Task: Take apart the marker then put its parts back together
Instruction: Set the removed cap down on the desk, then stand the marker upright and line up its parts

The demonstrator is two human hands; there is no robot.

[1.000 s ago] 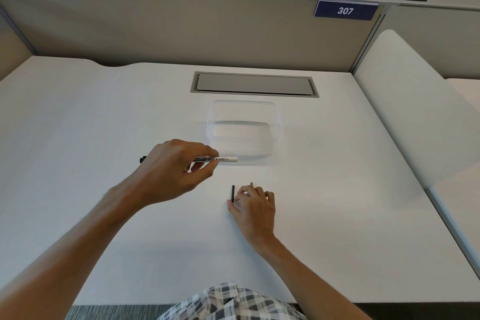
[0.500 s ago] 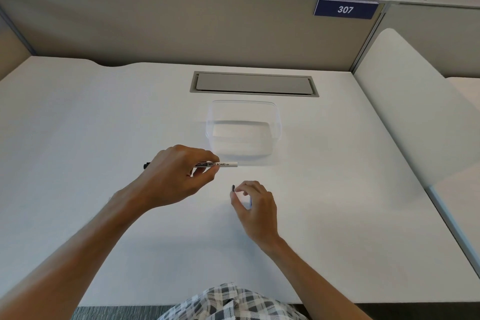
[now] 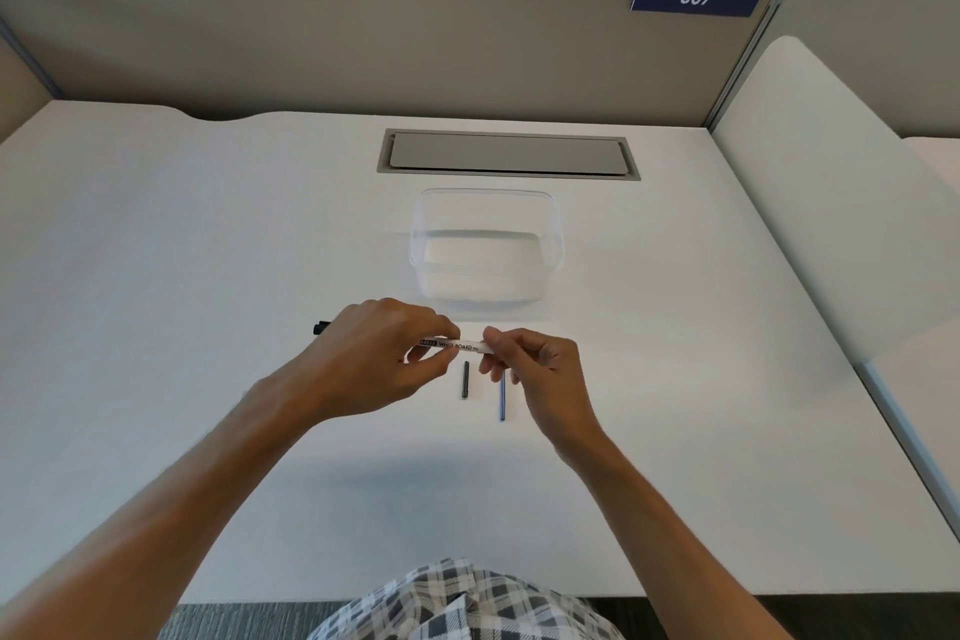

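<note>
- Marker body (image 3: 457,345): 1 white barrel printed "WHITE BOARD", held level above the desk (image 3: 156,250), with its dark tip poking out left of the left hand (image 3: 374,353).
- Left hand: fingers and thumb curled round the barrel's left and middle part.
- 2 loose parts lie on the desk just below the barrel: 1 short black piece (image 3: 465,379), and to its right 1 thin blue rod (image 3: 502,398), both pointing toward the person and lying side by side without touching. What each part is, I cannot tell for sure.
- Right hand (image 3: 540,369): thumb and fingertips pinch the barrel's right end; its fingers hide the top of the blue rod.
- 1 clear plastic box (image 3: 485,250) stands just beyond the hands, and 1 grey cable hatch (image 3: 509,155) sits behind it.
- Bare desk spreads wide left of the hands and somewhat less to the right, ending at a white side panel (image 3: 831,182); the near edge runs by the checked clothing (image 3: 467,603).
</note>
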